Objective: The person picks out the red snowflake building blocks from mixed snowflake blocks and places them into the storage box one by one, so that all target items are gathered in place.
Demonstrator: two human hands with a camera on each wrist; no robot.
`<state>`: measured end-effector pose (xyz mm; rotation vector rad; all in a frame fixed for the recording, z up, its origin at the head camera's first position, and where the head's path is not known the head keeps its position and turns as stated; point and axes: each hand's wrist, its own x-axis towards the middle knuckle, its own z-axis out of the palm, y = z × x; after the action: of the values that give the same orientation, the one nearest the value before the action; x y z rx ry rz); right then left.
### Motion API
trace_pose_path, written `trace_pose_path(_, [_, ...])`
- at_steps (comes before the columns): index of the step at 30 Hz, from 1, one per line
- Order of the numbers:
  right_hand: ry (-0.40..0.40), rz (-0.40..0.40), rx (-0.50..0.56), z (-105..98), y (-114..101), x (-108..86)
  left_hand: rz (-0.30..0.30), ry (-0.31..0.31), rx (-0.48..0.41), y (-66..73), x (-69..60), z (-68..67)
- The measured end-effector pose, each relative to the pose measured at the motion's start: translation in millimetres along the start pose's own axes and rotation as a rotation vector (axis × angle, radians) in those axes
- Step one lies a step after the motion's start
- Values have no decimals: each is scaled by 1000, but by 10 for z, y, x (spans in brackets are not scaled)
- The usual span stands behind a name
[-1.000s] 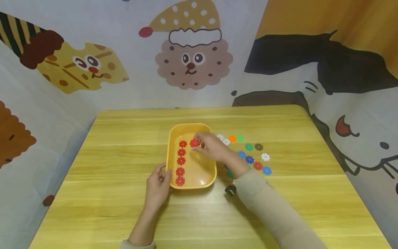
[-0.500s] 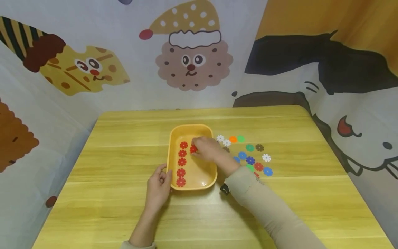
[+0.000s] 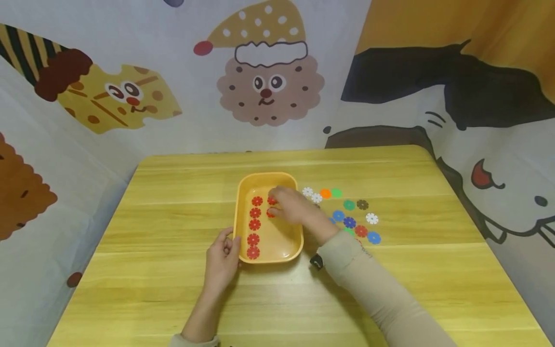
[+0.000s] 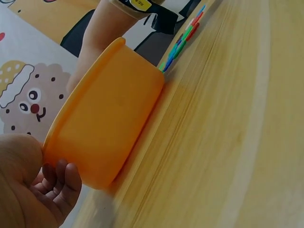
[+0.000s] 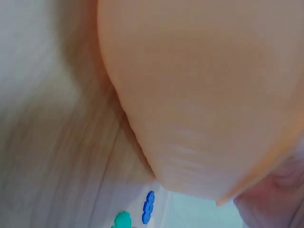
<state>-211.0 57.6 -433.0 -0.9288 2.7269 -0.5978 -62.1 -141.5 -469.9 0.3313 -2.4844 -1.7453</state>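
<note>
The left hand [image 3: 222, 260] holds the left rim of the orange tray [image 3: 269, 260], thumb at the rim. In the left wrist view, fingers of the left hand [image 4: 38, 183] curl against the tray's outer wall [image 4: 109, 109]. Inside, several red flower discs [image 3: 254, 224] form a column at the left. The right hand [image 3: 295, 207] is over the tray's upper right, thumb and finger spread apart, touching or just above an upper red disc [image 3: 271, 200] and a lower red disc [image 3: 270, 213], both partly hidden. In the right wrist view the tray wall [image 5: 190, 104] hides its fingertips.
Right of the tray, loose flower discs lie on the wooden table [image 3: 151, 250]: white [image 3: 371, 219], orange [image 3: 325, 193], green [image 3: 349, 205], brown [image 3: 362, 205], blue [image 3: 374, 237] and red [image 3: 361, 231]. A patterned cloth [image 3: 173, 140] stands behind the table.
The right hand's thumb and finger have spread apart, and two red discs now show beneath them where one showed before. The left hand keeps its place on the tray.
</note>
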Motion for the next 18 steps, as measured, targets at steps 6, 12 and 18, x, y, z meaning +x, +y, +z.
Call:
trace_pose_path(6, [151, -79, 153, -87, 65, -131, -3, 11, 14, 6, 1, 15])
trace_pose_path(12, [346, -147, 250, -93, 239, -328, 2, 12, 26, 2, -1, 18])
trace_pose_path(18, [461, -144, 300, -130, 455, -520, 23, 35, 70, -1, 3, 23])
